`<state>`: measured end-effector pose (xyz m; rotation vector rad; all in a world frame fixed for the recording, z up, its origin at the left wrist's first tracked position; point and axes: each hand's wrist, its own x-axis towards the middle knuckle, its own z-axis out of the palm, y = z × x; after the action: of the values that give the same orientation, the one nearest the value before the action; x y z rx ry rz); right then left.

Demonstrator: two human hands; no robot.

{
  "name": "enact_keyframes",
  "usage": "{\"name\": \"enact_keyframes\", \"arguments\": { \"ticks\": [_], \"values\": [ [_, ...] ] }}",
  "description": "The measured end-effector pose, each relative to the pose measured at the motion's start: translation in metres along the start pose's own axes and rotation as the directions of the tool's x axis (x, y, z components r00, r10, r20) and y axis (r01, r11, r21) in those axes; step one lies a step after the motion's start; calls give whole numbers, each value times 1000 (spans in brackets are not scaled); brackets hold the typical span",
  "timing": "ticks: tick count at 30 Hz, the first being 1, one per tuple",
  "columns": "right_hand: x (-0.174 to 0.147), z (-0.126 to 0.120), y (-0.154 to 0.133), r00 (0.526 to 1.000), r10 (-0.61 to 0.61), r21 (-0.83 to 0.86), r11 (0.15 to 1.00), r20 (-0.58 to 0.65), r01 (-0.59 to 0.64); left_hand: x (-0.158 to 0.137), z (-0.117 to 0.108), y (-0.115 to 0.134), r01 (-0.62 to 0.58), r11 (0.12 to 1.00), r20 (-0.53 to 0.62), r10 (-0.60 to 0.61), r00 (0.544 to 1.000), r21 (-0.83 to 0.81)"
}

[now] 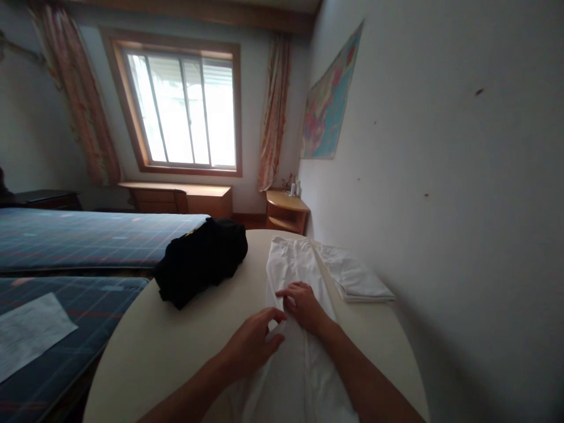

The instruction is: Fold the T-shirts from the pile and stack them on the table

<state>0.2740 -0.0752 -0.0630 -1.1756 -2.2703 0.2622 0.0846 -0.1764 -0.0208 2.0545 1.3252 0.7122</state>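
Observation:
White trousers (pixel 293 267) lie lengthwise on a round cream table (pixel 185 346), with the gathered waistband at the far end and the legs running towards me. My right hand (pixel 304 305) rests on them, its fingers curled over the cloth near the left edge. Just beside that edge is my left hand (pixel 258 338), thumb and fingers apart with a gap between them; the nearby cloth is at its fingertips. A folded white garment (pixel 356 273) lies to the right of the trousers. On the table's left side sits a bundled black garment (pixel 202 258).
A white wall (pixel 462 247) stands close along the table's right side. To the left are two blue checked mattresses (pixel 88 235), the nearer one with a sheet of paper (pixel 33 332) on it. Beyond are a wooden desk (pixel 207 197) and a corner shelf (pixel 286 202).

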Motion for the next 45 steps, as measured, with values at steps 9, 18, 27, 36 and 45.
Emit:
{"name": "enact_keyframes", "arguments": {
  "ticks": [9, 18, 27, 36, 45],
  "values": [
    [2, -9, 8, 991, 49, 42, 998, -128, -44, -10, -3, 0, 54, 970, 118, -84, 989, 236],
    [-6, -21, 6, 996, 92, -2, 996, -4, -92, -18, -11, 13, -101, 988, 247, 70, 967, 118],
    [-10, -18, 14, 993, 98, -2, 995, 58, -98, -21, -32, 15, -17, 989, 449, 82, 890, -146],
    [-12, -20, 14, 995, 87, 4, 996, 48, -87, -12, -6, 5, -82, 964, 454, 194, 870, -255],
    [-17, -24, 18, 990, 86, 67, 993, 109, -93, -13, -6, -8, -396, 918, 516, 324, 793, 33]
  ]
}}
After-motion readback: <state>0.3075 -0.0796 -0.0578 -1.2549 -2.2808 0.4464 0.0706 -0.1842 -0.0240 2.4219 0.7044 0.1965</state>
